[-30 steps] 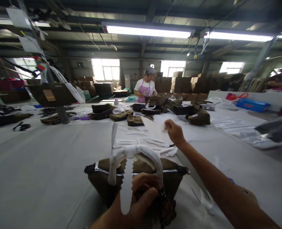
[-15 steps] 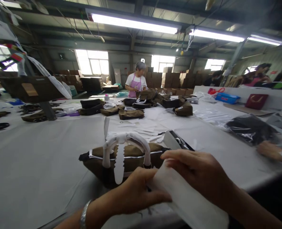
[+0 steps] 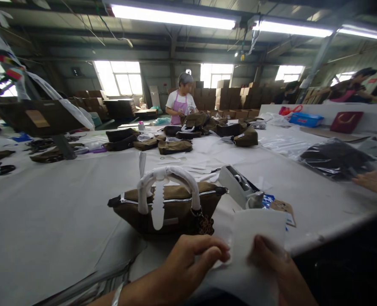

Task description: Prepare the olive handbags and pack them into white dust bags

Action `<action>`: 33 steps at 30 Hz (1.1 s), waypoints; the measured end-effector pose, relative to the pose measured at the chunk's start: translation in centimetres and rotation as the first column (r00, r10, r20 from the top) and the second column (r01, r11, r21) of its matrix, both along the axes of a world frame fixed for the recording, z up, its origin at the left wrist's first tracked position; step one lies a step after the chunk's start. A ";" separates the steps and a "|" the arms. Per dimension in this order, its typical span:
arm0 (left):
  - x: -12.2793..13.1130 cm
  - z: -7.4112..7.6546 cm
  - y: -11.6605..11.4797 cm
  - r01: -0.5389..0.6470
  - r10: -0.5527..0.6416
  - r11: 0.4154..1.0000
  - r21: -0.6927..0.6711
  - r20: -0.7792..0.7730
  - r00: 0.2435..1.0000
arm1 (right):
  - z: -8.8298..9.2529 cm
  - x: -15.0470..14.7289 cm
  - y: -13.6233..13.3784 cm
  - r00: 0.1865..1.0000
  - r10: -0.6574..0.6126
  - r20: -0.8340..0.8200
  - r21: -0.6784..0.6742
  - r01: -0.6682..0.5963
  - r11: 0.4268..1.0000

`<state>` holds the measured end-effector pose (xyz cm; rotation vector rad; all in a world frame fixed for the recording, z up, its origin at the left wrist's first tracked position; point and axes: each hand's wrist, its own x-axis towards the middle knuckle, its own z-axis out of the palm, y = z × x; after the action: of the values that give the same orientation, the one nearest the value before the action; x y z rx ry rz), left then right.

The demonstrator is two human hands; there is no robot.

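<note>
In front of me stands an olive-brown handbag (image 3: 172,216) with a silver zip along its top. Its upright handles (image 3: 175,172) are wrapped in white, and a white notched strip (image 3: 158,206) hangs from them over the front. A dark charm (image 3: 204,223) dangles at the bag's right side. Nearer to me, my right hand (image 3: 276,265) grips a white translucent sheet (image 3: 244,233), its thumb across the face. My left hand (image 3: 196,263), a bracelet on its wrist, pinches the sheet's left edge with curled fingers.
A grey tape dispenser (image 3: 241,185) sits right of the bag, with tags (image 3: 284,208) beside it. Several bags (image 3: 175,147) lie farther back, where a person in a pink apron (image 3: 179,106) stands. Another person's hand (image 3: 375,182) touches a plastic-wrapped dark item (image 3: 335,159) at right.
The white sheet has been raised and turned more upright and wider. My right hand has moved down and now grips its face; my left hand has shifted slightly right. The charm and tags now show.
</note>
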<state>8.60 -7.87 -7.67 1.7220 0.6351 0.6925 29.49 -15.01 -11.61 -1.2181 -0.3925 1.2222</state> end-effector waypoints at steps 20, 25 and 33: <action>-2.0 -1.6 2.9 -0.237 0.280 0.956 0.174 -0.288 0.916 | -2.7 -3.0 4.4 0.795 0.295 0.530 0.018 -0.359 0.933; 0.1 -1.3 3.5 -0.318 0.330 0.944 0.088 -0.290 0.899 | -2.5 -3.4 4.0 0.772 0.299 0.561 0.015 -0.371 0.929; -0.6 -1.6 3.1 -0.261 0.240 0.920 -0.294 -0.106 0.965 | -2.6 -2.9 2.9 0.942 0.227 0.246 0.024 -0.240 0.970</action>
<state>8.05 -4.81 -9.30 1.3939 0.9715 0.6741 26.59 -12.16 -14.22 -1.3051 -0.7651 1.2571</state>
